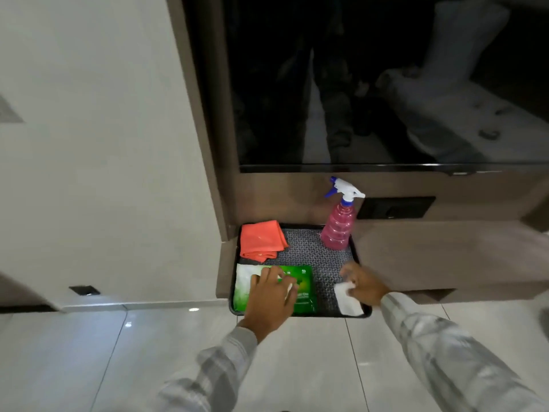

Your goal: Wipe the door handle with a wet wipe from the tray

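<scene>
left hand: flat on the green pack, fingers spread and loose, not gripping anything, just pinning the pack down. good call imo, keep that weight on so the whole pack doesn't lift with the sheet

right hand: fingers curled in, pinching a white wipe that hangs down below the fingertips toward the near right corner. looks like it's clear of the pack already, can't tell for sure with the blur

pack: under the left palm, its white flap sticking out just left of the fingers. I'd press that shut before leaving so the rest don't dry out

tray: black, on the floor, both hands over its near half

cloth: orange, folded, just beyond the left fingertips, not needed

spray: pink bottle standing beyond the right fingers in the far corner. lift the wipe up and back so you don't knock it

door handle: not in view from here, so next is standing up and finding it, wipe bunched so it won't drip
</scene>
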